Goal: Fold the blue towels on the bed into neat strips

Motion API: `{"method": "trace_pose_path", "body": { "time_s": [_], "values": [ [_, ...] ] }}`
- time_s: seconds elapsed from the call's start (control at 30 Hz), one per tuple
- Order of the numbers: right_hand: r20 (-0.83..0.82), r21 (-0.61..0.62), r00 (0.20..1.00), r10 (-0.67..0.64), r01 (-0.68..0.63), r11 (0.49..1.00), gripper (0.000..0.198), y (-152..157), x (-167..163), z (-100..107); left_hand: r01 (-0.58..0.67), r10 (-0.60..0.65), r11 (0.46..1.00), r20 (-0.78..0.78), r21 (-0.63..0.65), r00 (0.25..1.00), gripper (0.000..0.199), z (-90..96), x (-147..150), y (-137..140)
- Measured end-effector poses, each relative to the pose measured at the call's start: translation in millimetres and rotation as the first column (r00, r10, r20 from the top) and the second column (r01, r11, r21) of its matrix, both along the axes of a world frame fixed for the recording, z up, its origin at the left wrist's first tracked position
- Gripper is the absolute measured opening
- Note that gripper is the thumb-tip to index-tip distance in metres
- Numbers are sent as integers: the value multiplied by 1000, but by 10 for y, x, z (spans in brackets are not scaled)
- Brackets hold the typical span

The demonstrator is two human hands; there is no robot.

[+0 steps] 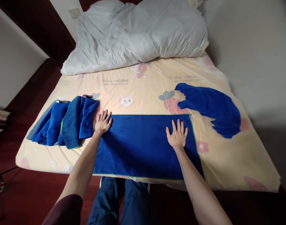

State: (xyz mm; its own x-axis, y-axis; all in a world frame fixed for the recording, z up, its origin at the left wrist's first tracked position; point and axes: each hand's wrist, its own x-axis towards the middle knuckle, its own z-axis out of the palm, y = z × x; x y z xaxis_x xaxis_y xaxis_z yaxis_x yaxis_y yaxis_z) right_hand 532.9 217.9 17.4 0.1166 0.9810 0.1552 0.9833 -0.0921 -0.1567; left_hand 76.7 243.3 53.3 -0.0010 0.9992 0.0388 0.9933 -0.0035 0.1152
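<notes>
Spread blue cloth (138, 147) lies flat on the bed (143, 100), lower centre of frame, long axis left-right; left grip (102, 124) splayed at its upper-left corner, palm contact hard to tell; right grip (177, 136) splayed on it, inboard of the upper-right corner; neither grasping anything.

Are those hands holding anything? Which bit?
Nothing is held. The right hand lies open on the green-edged blue towel, and the left hand is open at its far left corner.
</notes>
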Motion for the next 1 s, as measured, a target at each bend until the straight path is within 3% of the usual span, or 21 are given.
{"method": "trace_pose_path", "body": {
  "time_s": [0.07, 0.17, 0.3, 0.53, 0.67, 0.8, 0.87, 0.93, 1.0],
  "values": [
    [0, 5, 1000, -6, 6, 1000, 61, 1, -1, 1, 10, -10, 998, 2, 61, 1000, 61, 29, 110, -231],
    [1, -7, 1000, 3, -3, 1000, 61, 3, 3, 0, 90, -94, 993, 47, 80, 994, 60, -13, 224, -793],
    [13, -9, 1000, 4, -4, 1000, 62, 7, -1, -11, -81, 61, 987, 143, 141, 988, 59, -131, 160, -1341],
    [57, -52, 998, 7, -4, 999, 62, 18, -30, -17, -160, 119, 971, 218, 180, 969, 62, -184, 119, -1300],
    [36, -148, 999, -3, 9, 989, 63, 85, -13, 90, -195, 133, 957, 270, 215, 954, 62, -177, 162, -1305],
    [-16, -186, 999, -52, 48, 981, 64, 184, -491, 242, -215, 128, 948, 337, 235, 933, 62, -185, 179, -1317],
    [-83, -122, 992, 95, -105, 987, 64, 178, -973, 233, -231, 132, 942, 365, 242, 921, 63, -192, 182, -1310],
    [-167, -97, 939, 302, -320, 942, 64, 135, -1434, 173, -241, 133, 939, 384, 246, 914, 63, -198, 182, -1299],
    [-195, -78, 879, 435, -456, 887, 66, 98, -1668, 116, -240, 128, 938, 392, 251, 911, 63, -204, 180, -1290]
  ]
}}
